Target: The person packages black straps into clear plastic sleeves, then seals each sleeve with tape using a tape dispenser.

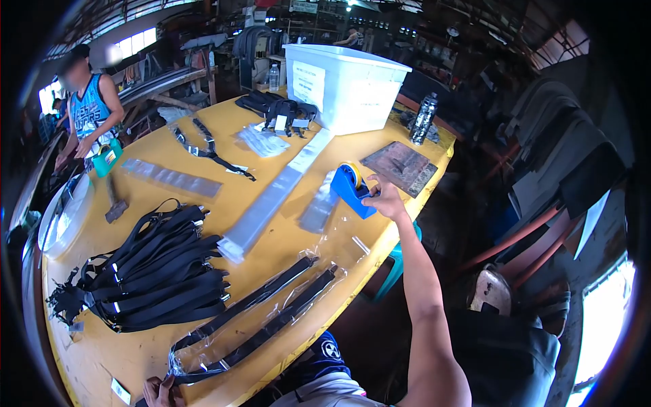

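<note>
My right hand (386,198) reaches across to a blue tape dispenser (352,192) with a yellow-cored roll, its fingers closed over the near end. At the bottom edge, my left hand (161,392) has its fingers curled on the near end of a black strap (271,325). The strap is folded in two lengths and lies inside a clear plastic sleeve (254,313). Beside it on the left spreads a large bundle of black straps (152,275) with metal clips. Part of my left hand is cut off by the frame.
The yellow table (278,224) also carries long clear plastic sleeves (271,197), a white bin (346,88), a dark bottle (424,119), a rusty metal plate (400,166), a hammer (115,201) and another strap (210,149). A person (95,112) stands across the table at left.
</note>
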Available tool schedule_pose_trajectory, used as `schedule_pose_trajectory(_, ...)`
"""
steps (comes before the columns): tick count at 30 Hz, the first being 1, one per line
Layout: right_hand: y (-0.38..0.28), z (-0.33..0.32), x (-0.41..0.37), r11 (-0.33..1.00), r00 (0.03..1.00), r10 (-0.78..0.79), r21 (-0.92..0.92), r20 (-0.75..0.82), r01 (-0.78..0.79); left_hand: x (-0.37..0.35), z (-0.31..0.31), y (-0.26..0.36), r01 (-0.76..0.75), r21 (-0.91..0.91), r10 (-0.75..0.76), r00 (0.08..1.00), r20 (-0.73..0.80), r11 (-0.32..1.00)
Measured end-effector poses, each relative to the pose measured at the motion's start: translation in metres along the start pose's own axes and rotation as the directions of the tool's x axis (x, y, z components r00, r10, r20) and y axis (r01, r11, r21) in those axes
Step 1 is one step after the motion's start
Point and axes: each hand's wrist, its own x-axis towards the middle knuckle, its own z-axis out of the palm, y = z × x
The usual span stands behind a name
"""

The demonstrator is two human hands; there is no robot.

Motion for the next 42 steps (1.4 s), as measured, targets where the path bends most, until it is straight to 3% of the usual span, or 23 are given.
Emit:
schedule_pose_trajectory(2,-0.024,0.001,-0.012,0.992,0.994,0.103,-0.068,-0.041,-0.106,0.0,0.001,0.0,-0.024,0.004,0.024,0.999,-0.03,1.0)
schedule_pose_trajectory(5,-0.023,0.014,-0.02,0.982,0.977,0.126,-0.115,-0.173,-0.147,-0.001,0.002,0.0,-0.024,-0.008,0.024,0.999,-0.021,1.0)
schedule_pose_trajectory(11,-0.031,0.026,-0.024,0.977,0.96,0.141,-0.123,-0.24,-0.174,-0.003,0.003,-0.002,0.038,0.025,-0.037,0.999,-0.003,0.999)
schedule_pose_trajectory(17,-0.034,0.021,-0.028,0.987,0.969,0.127,-0.071,-0.214,-0.145,-0.007,0.003,-0.003,0.053,0.033,-0.054,0.998,0.018,0.998)
schedule_pose_trajectory(19,-0.036,0.014,-0.025,0.976,0.969,0.201,0.112,-0.145,-0.186,-0.008,0.003,-0.003,0.045,0.074,-0.045,0.999,-0.005,0.996)
schedule_pose_trajectory(24,-0.04,-0.002,-0.013,0.966,0.953,0.259,0.069,-0.157,-0.251,-0.006,0.003,-0.003,0.043,0.023,-0.043,0.999,-0.001,0.999)
schedule_pose_trajectory(27,-0.019,-0.003,-0.004,0.963,0.967,0.226,0.174,-0.113,-0.205,-0.007,0.004,-0.004,0.038,0.003,-0.038,0.999,0.001,0.999)
schedule_pose_trajectory(29,-0.009,-0.004,0.002,0.906,0.95,0.288,0.354,-0.116,-0.232,-0.008,0.004,-0.005,0.035,0.002,-0.035,0.999,-0.003,0.999)
schedule_pose_trajectory(33,-0.029,-0.012,-0.004,0.881,0.933,0.333,0.398,-0.137,-0.256,-0.008,0.004,-0.005,0.026,0.007,-0.026,1.0,-0.017,1.0)
schedule_pose_trajectory(36,-0.047,-0.017,-0.023,0.929,0.946,0.305,0.25,-0.108,-0.271,-0.005,0.002,-0.002,0.018,0.015,-0.018,1.0,-0.018,1.0)
schedule_pose_trajectory(38,-0.047,-0.013,-0.04,0.916,0.948,0.279,0.34,-0.152,-0.215,-0.006,0.003,-0.002,0.027,0.027,-0.027,1.0,-0.008,0.999)
schedule_pose_trajectory(42,-0.031,-0.005,-0.051,0.903,0.944,0.308,0.348,-0.118,-0.251,-0.004,0.005,-0.003,0.005,0.017,-0.004,0.999,-0.036,1.0)
